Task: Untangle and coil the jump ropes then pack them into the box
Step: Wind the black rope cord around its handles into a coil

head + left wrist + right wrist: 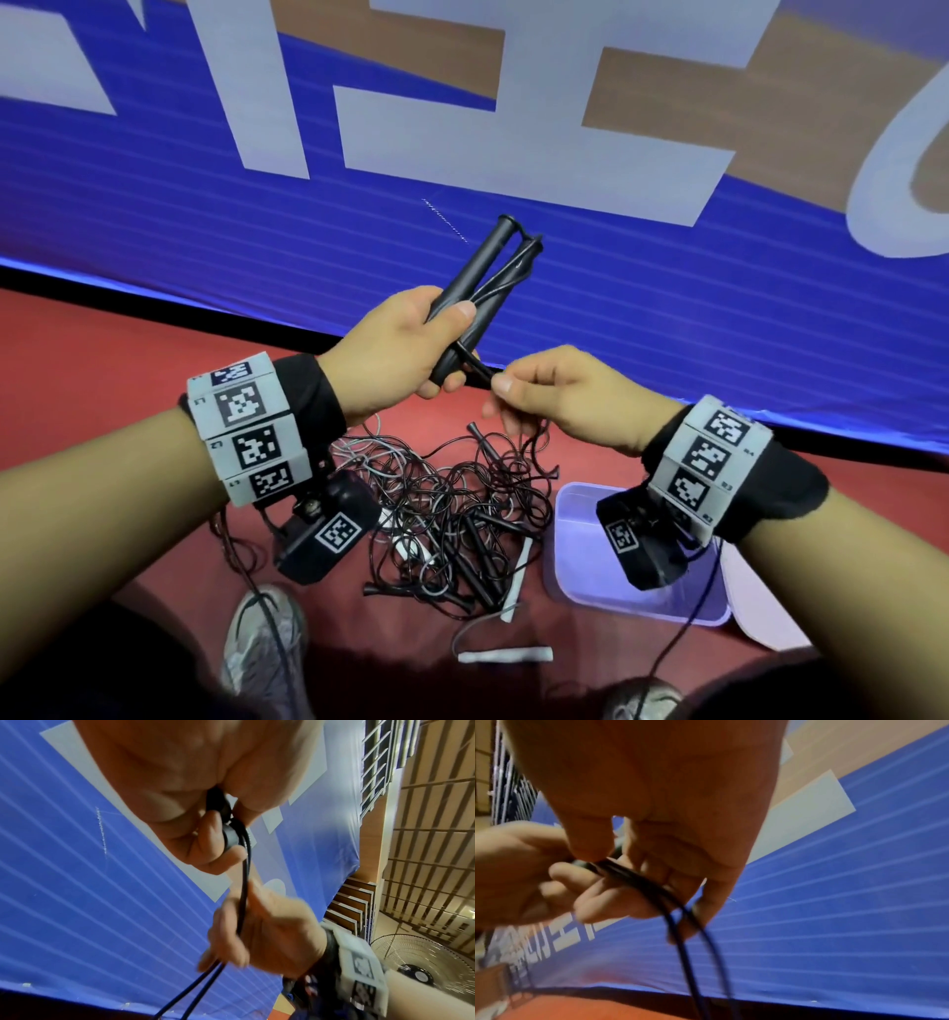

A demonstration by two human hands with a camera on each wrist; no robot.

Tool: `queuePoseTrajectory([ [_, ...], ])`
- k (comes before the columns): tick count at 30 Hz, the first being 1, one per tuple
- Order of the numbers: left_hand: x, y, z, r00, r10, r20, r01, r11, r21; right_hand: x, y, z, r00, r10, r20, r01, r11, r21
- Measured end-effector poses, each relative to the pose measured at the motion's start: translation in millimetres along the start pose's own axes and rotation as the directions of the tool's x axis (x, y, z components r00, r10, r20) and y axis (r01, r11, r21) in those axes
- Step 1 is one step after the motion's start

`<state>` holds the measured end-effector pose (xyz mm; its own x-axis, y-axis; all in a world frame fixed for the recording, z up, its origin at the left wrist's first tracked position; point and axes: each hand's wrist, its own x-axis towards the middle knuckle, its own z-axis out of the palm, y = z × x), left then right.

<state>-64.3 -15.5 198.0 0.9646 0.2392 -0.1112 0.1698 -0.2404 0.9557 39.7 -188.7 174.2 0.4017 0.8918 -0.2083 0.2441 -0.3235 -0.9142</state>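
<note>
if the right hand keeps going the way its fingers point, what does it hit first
Most likely the left hand. The right hand pinches the black cord with its fingertips aimed at the lower end of the black handles held there; depth looks about level, though that is hard to judge.

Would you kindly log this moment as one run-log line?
left hand: grips black handle pair | right hand: pinches black cord | tangled ropes: on floor | box: holds no rope in the part showing

A red floor (128,360) meets a large blue banner (257,205) printed with pale grey lettering and thin white lines. Tan slatted wall panels (424,862) rise beside a round wire-caged fan (416,963).
</note>
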Motion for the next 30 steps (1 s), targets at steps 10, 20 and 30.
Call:
queuePoseTrajectory([
  [10,-9,10,-12,0.972,-0.025,0.235,0.023,1.0,0.01,12,21,-14,0.998,-0.057,0.009,0.057,0.998,-0.028],
  [20,-21,-2,11,0.731,-0.295,0.616,0.175,0.953,0.249,11,17,-22,0.997,0.059,0.045,-0.04,0.938,-0.343],
  [30,5,-27,18,0.863,-0.315,0.394,0.131,0.894,0.428,8,-6,-18,0.994,0.053,-0.096,-0.083,0.938,-0.337],
])
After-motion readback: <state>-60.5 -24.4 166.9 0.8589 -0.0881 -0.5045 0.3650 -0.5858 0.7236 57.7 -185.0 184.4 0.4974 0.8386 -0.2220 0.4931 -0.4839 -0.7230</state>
